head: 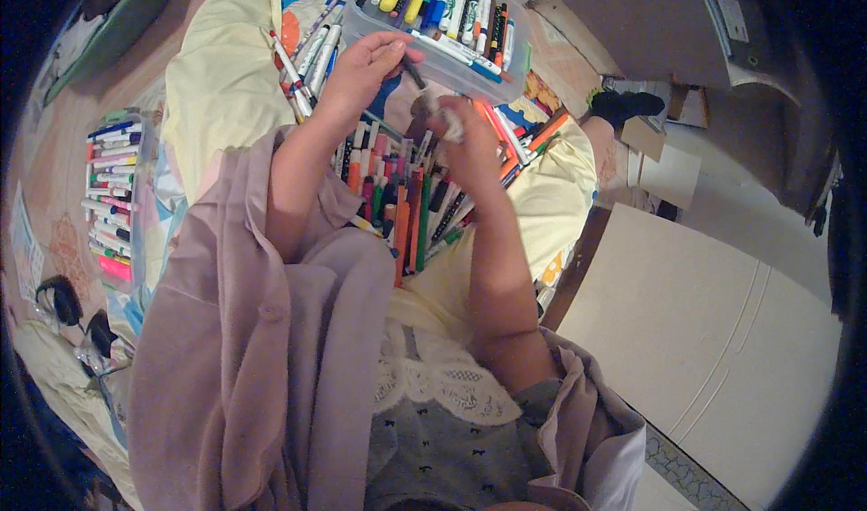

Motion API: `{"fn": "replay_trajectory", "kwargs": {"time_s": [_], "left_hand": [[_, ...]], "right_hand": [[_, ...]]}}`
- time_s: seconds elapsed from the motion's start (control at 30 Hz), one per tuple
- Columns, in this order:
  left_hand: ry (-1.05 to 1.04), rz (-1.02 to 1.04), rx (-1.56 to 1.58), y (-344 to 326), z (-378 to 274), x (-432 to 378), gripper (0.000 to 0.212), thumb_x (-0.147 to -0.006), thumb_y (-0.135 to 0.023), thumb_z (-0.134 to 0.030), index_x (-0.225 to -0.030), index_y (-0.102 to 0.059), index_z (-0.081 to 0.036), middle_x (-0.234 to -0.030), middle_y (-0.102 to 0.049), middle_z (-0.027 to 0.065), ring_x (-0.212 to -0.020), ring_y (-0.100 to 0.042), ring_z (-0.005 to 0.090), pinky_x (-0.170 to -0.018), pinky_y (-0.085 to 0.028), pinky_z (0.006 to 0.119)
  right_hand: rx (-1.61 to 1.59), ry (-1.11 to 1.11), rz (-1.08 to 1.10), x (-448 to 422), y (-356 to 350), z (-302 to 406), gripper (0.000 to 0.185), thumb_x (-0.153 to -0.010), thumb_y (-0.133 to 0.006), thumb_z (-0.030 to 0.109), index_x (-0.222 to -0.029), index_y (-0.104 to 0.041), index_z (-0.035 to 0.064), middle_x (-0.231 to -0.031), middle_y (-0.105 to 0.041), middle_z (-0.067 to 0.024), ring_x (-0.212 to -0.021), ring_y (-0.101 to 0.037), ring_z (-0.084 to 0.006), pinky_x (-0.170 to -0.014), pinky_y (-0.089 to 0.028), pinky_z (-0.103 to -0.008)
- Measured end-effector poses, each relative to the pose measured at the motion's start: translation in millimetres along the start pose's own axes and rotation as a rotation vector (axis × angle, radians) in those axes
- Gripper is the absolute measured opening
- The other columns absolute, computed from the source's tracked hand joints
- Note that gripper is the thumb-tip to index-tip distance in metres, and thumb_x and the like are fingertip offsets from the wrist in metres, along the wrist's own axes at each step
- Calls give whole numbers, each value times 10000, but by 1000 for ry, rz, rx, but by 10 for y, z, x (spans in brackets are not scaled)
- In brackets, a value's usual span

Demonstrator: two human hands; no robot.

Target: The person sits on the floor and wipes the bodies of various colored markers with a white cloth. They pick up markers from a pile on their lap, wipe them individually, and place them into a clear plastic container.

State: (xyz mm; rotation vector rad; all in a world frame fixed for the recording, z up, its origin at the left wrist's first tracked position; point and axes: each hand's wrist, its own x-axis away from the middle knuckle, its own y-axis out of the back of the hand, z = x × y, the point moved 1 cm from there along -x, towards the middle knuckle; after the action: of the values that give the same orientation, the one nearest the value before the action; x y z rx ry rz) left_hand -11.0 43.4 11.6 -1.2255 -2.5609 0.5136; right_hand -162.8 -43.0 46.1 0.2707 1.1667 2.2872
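My left hand (366, 71) pinches one end of a thin dark pen or marker (413, 74), which slants down to the right. Just below it, my right hand (469, 142) holds a crumpled white tissue or cloth (452, 126) close to the pen's lower end. Motion blurs that hand, so I cannot tell whether the cloth touches the pen. Beneath both hands lies a heap of loose markers and coloured pens (386, 186) between my legs. Beyond them stands a clear plastic box (433, 64) filled with a row of markers (440, 3).
Several white markers (318, 57) lie by my left wrist, and more pens (518, 138) lie to the right. A second clear box of markers (125, 199) sits at the far left. A pale panel (698, 335) and a black object (626, 107) are on the right.
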Motion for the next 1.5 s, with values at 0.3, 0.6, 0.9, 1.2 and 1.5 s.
{"fn": "replay_trajectory", "kwargs": {"time_s": [0.3, 0.6, 0.9, 1.2, 1.5], "left_hand": [[97, -2, -150, -46, 150, -78, 307, -868, -489, -265, -1039, -519, -12, -909, -601, 54, -793, -548, 103, -731, -427, 236], [56, 331, -1002, -94, 333, 176, 222, -737, -602, -242, -917, -599, -112, -838, -615, 106, -808, -593, 248, -712, -457, 344], [103, 657, -1275, -320, 450, 245, 247, -699, -615, -322, -862, -611, -136, -802, -621, 70, -800, -594, 251, -695, -454, 364], [1, 359, -778, -200, 279, 120, 203, -779, -563, -189, -952, -596, -88, -818, -621, 104, -749, -603, 236, -684, -464, 344], [2, 312, -236, -248, 56, 87, 215, -850, -483, -83, -1046, -539, -14, -989, -567, 41, -898, -528, 106, -790, -433, 245]], "right_hand": [[432, 217, -19, -739, 546, -453, 354, -615, -617, 34, -945, -604, 163, -830, -549, -108, -820, -543, -305, -700, -442, -377], [92, 97, -298, -399, 346, -493, 147, -786, -587, 123, -916, -603, 57, -800, -581, -86, -748, -568, -193, -687, -429, -269], [-367, -273, -290, 158, 82, -585, 174, -813, -556, 162, -941, -578, 46, -854, -600, -63, -783, -556, -147, -722, -424, -264], [-822, -455, -342, 233, 57, -467, 191, -842, -535, 203, -956, -566, 53, -823, -562, -18, -729, -509, -104, -674, -407, -239], [-843, -338, -254, 123, -110, -245, 234, -868, -488, 218, -1043, -508, 65, -848, -548, -34, -717, -524, -120, -648, -431, -234]]}}
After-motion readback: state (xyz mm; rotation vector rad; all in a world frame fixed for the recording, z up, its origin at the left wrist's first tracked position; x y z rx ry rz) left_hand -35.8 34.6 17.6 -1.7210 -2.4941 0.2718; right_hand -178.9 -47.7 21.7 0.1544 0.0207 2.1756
